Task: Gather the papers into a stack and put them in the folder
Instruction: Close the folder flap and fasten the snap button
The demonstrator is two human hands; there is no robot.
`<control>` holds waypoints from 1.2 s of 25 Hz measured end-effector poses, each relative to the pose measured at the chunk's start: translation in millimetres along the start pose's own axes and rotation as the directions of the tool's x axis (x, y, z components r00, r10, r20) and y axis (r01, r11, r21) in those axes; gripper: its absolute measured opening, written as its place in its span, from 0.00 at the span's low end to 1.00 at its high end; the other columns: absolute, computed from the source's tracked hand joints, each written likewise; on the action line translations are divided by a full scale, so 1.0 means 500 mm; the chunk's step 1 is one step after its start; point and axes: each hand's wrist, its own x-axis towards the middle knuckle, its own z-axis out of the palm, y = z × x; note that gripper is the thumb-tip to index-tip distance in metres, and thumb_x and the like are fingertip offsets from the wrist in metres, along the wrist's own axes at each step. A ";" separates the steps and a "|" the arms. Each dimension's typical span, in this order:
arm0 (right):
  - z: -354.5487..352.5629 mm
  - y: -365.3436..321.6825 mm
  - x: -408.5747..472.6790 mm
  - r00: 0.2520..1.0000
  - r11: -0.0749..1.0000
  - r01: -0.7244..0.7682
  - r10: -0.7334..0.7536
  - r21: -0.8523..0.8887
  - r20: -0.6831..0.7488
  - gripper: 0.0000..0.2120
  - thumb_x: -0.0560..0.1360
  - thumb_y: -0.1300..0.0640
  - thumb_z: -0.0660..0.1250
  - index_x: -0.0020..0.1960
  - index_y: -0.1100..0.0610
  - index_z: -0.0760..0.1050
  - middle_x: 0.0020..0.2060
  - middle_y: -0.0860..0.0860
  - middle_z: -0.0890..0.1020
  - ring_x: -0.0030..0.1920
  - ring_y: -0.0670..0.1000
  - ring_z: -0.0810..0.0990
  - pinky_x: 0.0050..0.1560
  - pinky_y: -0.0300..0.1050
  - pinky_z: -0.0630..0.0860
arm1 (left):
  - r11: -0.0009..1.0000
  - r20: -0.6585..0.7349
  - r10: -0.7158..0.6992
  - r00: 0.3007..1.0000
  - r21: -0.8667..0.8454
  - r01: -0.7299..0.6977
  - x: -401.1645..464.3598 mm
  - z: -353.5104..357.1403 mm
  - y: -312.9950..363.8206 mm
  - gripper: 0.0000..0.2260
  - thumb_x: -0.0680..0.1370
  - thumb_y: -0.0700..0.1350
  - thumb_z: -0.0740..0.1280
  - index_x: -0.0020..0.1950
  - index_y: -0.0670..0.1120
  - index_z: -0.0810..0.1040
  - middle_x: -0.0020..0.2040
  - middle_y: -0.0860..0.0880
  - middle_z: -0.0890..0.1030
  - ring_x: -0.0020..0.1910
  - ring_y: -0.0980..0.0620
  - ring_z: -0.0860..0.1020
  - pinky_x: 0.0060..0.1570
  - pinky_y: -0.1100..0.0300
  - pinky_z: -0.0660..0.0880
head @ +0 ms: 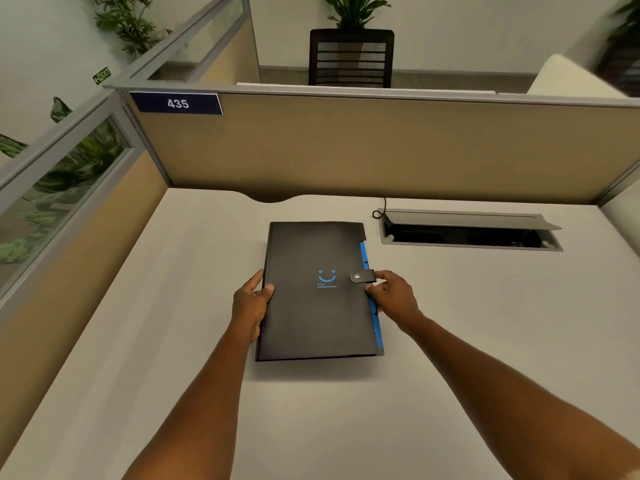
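The closed black folder [317,292] lies flat mid-table [450,341], snap tab [362,276] fastened. The left hand [250,303] is clamped on the spine edge; the right hand [393,296] is pinched at the tabbed edge. No loose papers are visible. The spine should be steadied while the tab is pressed home.

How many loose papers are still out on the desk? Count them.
0. The desk shows only the closed black folder, held by the left hand and right hand; any papers inside it are hidden.
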 end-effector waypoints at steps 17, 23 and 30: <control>0.010 -0.001 0.270 0.995 0.986 -0.068 0.056 -0.150 -0.082 0.18 0.76 0.59 0.68 0.66 0.59 0.75 0.49 0.58 0.83 0.42 0.52 0.80 0.47 0.43 0.78 | 0.694 0.045 0.217 0.975 0.696 -0.186 0.221 0.148 0.081 0.24 0.79 0.44 0.68 0.74 0.42 0.69 0.68 0.42 0.76 0.66 0.40 0.75 0.65 0.48 0.71; 0.017 0.010 0.315 0.995 0.981 -0.057 0.041 -0.184 -0.089 0.17 0.76 0.59 0.69 0.64 0.60 0.76 0.48 0.58 0.83 0.42 0.52 0.79 0.48 0.44 0.78 | 0.662 0.022 0.309 0.951 0.713 -0.232 0.256 0.182 0.084 0.20 0.79 0.43 0.68 0.69 0.40 0.73 0.65 0.41 0.78 0.63 0.38 0.77 0.62 0.49 0.74; 0.032 0.004 0.309 0.985 0.979 -0.072 0.040 -0.191 -0.170 0.15 0.76 0.63 0.67 0.62 0.63 0.75 0.56 0.60 0.81 0.56 0.60 0.81 0.58 0.51 0.78 | 0.557 -0.001 0.326 0.945 0.808 -0.191 0.257 0.207 0.074 0.23 0.79 0.46 0.67 0.73 0.42 0.69 0.70 0.42 0.73 0.68 0.40 0.72 0.66 0.47 0.71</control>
